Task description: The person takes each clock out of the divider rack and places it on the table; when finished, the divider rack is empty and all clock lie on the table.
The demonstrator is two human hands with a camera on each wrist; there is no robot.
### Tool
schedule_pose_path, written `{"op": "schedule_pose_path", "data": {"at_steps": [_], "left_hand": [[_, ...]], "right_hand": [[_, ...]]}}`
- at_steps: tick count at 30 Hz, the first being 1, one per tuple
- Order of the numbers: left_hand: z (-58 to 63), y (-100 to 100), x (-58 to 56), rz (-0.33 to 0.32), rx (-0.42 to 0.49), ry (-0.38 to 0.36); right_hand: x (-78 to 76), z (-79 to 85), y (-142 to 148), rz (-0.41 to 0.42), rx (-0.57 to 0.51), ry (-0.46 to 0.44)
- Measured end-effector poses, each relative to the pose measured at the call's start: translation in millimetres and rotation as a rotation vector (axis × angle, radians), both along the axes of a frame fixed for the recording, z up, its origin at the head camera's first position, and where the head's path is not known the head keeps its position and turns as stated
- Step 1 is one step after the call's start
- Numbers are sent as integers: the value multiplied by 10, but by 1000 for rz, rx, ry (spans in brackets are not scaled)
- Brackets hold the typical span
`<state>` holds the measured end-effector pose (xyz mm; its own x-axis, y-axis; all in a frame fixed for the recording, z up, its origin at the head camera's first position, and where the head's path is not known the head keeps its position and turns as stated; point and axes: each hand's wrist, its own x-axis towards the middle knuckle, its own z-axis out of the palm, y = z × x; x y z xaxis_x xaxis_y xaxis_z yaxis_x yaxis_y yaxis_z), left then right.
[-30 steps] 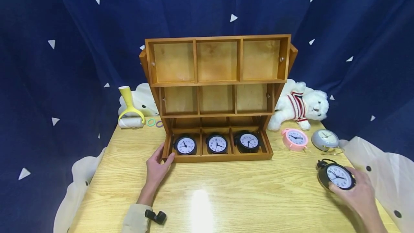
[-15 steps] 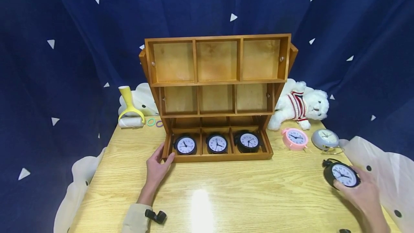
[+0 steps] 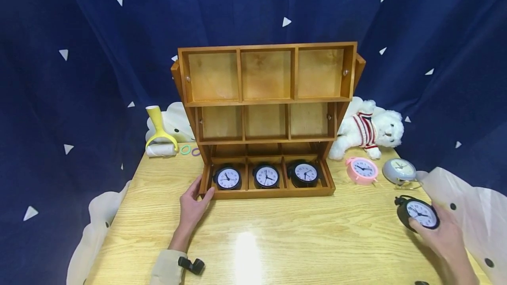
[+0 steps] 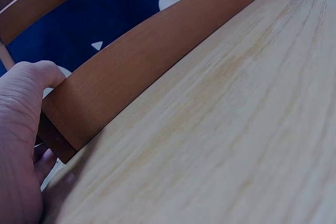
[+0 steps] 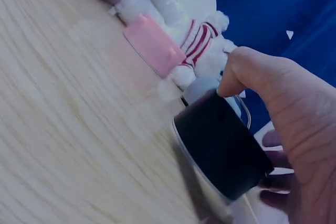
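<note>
Left hand [image 3: 192, 206] grips the wooden rack [image 3: 267, 194] at its lower left corner. Right hand [image 3: 446, 234] grips a black alarm clock [image 3: 419, 214]. Three similar clocks [image 3: 266, 176] occupy the bottom row.

In the head view, most fingers of the right grip [image 3: 445, 232] are hidden by the black clock [image 3: 420, 213], whose dial is turned out of sight in the right wrist view; there the grey clock [image 5: 202, 88] is largely covered. The left grip [image 4: 18, 129] is cut off by its wrist picture's edge. The purple ring [image 3: 196, 151] is partly masked by the wooden rack [image 3: 267, 194]. A dark object [image 3: 421, 283] is cropped too far to be identified.
</note>
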<state>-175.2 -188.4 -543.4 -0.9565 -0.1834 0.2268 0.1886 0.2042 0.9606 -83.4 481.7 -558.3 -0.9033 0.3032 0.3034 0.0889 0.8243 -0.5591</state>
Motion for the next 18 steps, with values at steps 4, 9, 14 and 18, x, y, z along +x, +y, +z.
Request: {"op": "schedule_pose_path", "data": {"at_steps": [4, 9, 14, 18], "left_hand": [[-30, -7, -15, 2, -10, 8], [-260, -50, -115, 28, -3, -3], [-411, -83, -184, 46, -30, -2], [-371, -68, -171, 27, -6, -5]], "right_hand": [[-4, 96, -149, -12, -9, 63], [-102, 285, -395, 41, 15, 200], [-205, 452, -667, 103, -29, 247], [-291, 530, -854, 134, -39, 250]]}}
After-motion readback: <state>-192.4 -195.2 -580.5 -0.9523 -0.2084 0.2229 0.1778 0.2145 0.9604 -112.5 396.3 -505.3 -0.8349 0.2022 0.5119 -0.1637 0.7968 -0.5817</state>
